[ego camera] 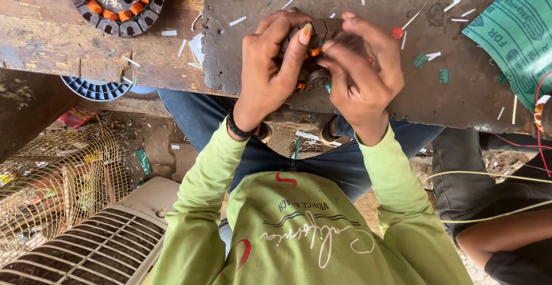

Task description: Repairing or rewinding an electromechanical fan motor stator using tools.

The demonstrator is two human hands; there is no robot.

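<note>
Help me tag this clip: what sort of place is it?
Probably a small motor or fan repair workshop: a copper-wound stator on the rough bench, fan grilles on the floor, and both hands working a small motor part.

Daylight, even, no hard shadows. Worn wooden table (52, 43), surface scuffed; a dark grey slab (460, 89) lies over its right part, strewn with small white paper strips (237, 21). Green printed sheet (514, 32) at far right. Below: dirt floor (161, 141) with litter, wire cage (52, 176) at left, beige fan grille (98, 245) beside it.
</note>
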